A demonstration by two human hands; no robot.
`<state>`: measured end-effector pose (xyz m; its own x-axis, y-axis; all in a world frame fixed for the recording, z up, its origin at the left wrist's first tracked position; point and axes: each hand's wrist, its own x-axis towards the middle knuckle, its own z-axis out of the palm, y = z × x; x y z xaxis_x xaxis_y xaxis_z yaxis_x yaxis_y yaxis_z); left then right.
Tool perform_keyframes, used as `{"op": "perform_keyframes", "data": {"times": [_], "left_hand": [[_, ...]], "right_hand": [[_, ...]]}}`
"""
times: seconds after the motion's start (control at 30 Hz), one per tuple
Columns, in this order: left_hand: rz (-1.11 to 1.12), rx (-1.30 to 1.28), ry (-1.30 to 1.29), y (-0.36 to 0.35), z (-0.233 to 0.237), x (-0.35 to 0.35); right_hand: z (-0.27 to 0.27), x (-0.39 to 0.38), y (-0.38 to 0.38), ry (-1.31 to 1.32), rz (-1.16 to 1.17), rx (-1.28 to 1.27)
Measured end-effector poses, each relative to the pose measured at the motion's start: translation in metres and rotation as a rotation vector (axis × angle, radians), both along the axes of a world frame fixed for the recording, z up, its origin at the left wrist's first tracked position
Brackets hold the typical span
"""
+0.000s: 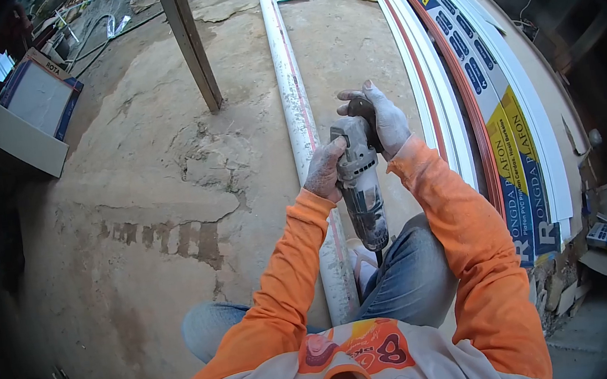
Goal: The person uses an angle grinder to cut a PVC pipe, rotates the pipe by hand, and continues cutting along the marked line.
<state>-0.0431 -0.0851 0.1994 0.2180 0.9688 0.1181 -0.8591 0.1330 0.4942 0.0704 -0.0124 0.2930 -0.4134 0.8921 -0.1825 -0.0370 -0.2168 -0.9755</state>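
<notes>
Where the power tool (361,183) is held: mid-frame, just right of a long pale pipe (291,90), its head pointing up-frame.
Why held so: seemingly for steadiness, gripped at body and head alike.
Left hand (324,169): grasping the body, orange-sleeved forearm (285,248) slanting up from bottom centre.
Right hand (391,118): curled about the dark part (361,108) on top, thumb raised; from where I stand, grip firmness is unclear.

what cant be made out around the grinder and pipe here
Head view: cord of the grinder, mostly hidden by the leg.
Head view: left hand, partly hidden behind the grinder.
Head view: pipe, far end cut off by the top edge.
Head view: post, upper end cut off likewise.
</notes>
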Motion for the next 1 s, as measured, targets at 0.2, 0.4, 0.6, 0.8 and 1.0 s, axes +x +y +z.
{"op": "perform_keyframes", "data": {"times": [0.2,0.4,0.6,0.8,1.0], "left_hand": [[-0.044,0.06,0.132,0.002,0.006,-0.005],[-0.04,0.032,0.137,0.002,0.007,-0.001],[0.006,-0.02,0.111,-0.004,0.017,0.004],[-0.004,-0.004,0.116,-0.004,0.017,0.002],[-0.014,-0.028,0.133,-0.005,0.022,0.004]], "right_hand": [[0.003,0.003,0.0,-0.104,-0.026,0.01],[0.009,0.001,-0.002,-0.1,-0.03,-0.024],[0.011,0.003,-0.001,-0.126,-0.029,-0.031],[0.019,0.0,-0.004,-0.205,-0.047,-0.03],[0.021,0.0,-0.005,-0.205,-0.05,-0.049]]}}
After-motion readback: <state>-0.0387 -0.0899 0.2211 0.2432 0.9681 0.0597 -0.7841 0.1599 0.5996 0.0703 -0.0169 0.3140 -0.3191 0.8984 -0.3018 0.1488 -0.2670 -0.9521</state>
